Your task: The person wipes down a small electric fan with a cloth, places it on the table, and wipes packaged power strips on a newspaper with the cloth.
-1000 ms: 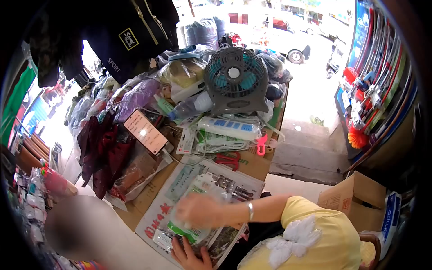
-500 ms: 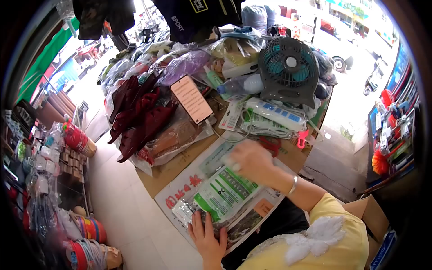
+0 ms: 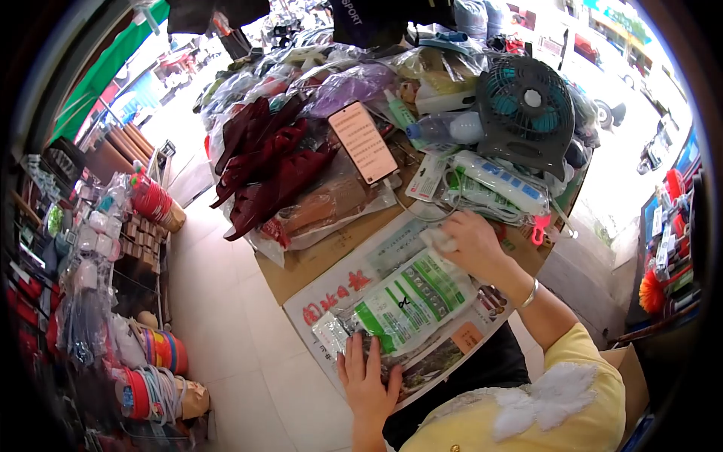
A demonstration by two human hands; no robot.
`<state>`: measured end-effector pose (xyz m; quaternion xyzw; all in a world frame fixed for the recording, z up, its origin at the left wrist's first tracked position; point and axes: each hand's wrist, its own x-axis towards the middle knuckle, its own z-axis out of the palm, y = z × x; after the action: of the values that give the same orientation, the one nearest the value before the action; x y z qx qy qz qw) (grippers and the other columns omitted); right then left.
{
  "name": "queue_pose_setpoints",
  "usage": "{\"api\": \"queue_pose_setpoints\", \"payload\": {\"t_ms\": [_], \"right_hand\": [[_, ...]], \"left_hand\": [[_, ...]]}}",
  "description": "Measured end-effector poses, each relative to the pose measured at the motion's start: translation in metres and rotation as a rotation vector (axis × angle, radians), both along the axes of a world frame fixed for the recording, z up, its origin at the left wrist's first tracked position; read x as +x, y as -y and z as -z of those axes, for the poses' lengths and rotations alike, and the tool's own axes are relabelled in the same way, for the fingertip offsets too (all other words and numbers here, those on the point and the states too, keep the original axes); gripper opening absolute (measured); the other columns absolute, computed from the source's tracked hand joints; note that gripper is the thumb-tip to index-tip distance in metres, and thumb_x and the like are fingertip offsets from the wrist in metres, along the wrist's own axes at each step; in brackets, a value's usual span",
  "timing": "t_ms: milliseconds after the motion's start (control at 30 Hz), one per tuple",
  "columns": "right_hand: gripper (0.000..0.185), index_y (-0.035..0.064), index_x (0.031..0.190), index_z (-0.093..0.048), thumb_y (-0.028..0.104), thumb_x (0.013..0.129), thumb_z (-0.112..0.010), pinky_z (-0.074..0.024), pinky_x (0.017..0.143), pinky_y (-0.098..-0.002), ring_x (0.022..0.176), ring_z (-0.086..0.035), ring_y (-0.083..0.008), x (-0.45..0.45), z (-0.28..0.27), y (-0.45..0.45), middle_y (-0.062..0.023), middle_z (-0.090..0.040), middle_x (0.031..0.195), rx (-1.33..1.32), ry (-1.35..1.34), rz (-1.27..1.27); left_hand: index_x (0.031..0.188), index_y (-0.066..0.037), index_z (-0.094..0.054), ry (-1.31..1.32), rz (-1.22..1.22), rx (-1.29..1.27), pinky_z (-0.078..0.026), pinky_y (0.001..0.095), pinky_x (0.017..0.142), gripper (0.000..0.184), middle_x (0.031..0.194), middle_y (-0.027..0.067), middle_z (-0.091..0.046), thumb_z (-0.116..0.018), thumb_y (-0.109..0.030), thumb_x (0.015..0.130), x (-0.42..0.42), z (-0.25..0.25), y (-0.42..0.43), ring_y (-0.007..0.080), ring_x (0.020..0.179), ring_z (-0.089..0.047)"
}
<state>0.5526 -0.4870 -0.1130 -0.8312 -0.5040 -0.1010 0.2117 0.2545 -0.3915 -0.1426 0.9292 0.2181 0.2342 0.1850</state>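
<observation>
A green and white plastic package (image 3: 410, 305) lies flat on a newspaper (image 3: 324, 301) on the cardboard-covered table. My left hand (image 3: 369, 380) rests with its fingers spread on the package's lower left end and the newspaper. At the package's upper right end, my right hand (image 3: 471, 245) is closed on a crumpled white cloth or tissue (image 3: 438, 241). A silver bracelet is on the right wrist. Just beyond the right hand lie a white power strip (image 3: 501, 181) and its cable.
Behind the newspaper are a lit phone (image 3: 363, 143) on a cable, dark red shoes (image 3: 279, 166), a bottle (image 3: 444, 128), a grey fan (image 3: 526, 113) and bagged goods. A pink hook-shaped item (image 3: 540, 228) lies near the right edge. Shelved goods stand at left.
The view has swung left, so the table appears farther right. My right hand has moved from over the package's middle to its upper right end, uncovering the print. My left hand stays at the lower end.
</observation>
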Motion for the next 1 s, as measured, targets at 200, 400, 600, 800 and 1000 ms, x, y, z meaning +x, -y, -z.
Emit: {"api": "queue_pose_setpoints", "payload": {"t_ms": [200,400,600,800,1000], "right_hand": [[0.019,0.0144,0.093,-0.067,0.021,0.075,-0.068,-0.0461,0.085,-0.0404,0.095,-0.060,-0.0237,-0.062,-0.011,-0.048,-0.0040,-0.065,0.093,-0.127,0.168,-0.262],[0.020,0.0137,0.096,-0.069,0.022,0.078,-0.065,-0.0467,0.085,-0.0402,0.093,-0.062,-0.0227,-0.089,-0.007,-0.074,-0.0023,-0.067,0.094,-0.042,0.151,-0.480],[0.019,0.0149,0.096,-0.071,0.027,0.081,-0.066,-0.0486,0.085,-0.0406,0.093,-0.062,-0.0261,-0.006,-0.011,-0.008,-0.0049,-0.067,0.096,-0.180,0.122,-0.213],[0.017,0.0160,0.093,-0.071,0.022,0.078,-0.069,-0.0470,0.086,-0.0396,0.096,-0.060,-0.0237,-0.040,-0.020,-0.032,-0.0023,-0.066,0.095,-0.238,0.123,-0.132],[0.017,0.0144,0.092,-0.070,0.022,0.078,-0.066,-0.0463,0.091,-0.0413,0.098,-0.062,-0.0242,-0.106,-0.021,-0.084,-0.0047,-0.066,0.095,-0.139,0.211,-0.507]], "left_hand": [[0.134,-0.004,-0.056,-0.009,-0.014,0.017,-0.025,0.0560,0.113,0.060,0.148,0.0217,-0.043,-0.072,-0.028,0.082,0.002,0.000,0.002,0.0392,0.138,-0.039],[0.136,-0.004,-0.054,-0.025,-0.018,0.015,-0.024,0.0558,0.114,0.062,0.148,0.0223,-0.042,-0.072,-0.026,0.081,-0.001,0.002,0.003,0.0390,0.138,-0.039],[0.138,-0.003,-0.053,0.013,0.010,-0.023,-0.023,0.0552,0.115,0.065,0.149,0.0219,-0.040,-0.073,-0.023,0.079,-0.001,0.000,0.001,0.0388,0.140,-0.036],[0.139,-0.004,-0.052,-0.001,0.017,-0.018,-0.023,0.0552,0.114,0.066,0.150,0.0214,-0.040,-0.073,-0.023,0.079,0.001,-0.001,0.002,0.0387,0.140,-0.036],[0.139,-0.004,-0.051,-0.028,-0.005,-0.008,-0.024,0.0553,0.114,0.067,0.150,0.0214,-0.040,-0.073,-0.023,0.079,0.000,0.001,0.003,0.0388,0.139,-0.037]]}}
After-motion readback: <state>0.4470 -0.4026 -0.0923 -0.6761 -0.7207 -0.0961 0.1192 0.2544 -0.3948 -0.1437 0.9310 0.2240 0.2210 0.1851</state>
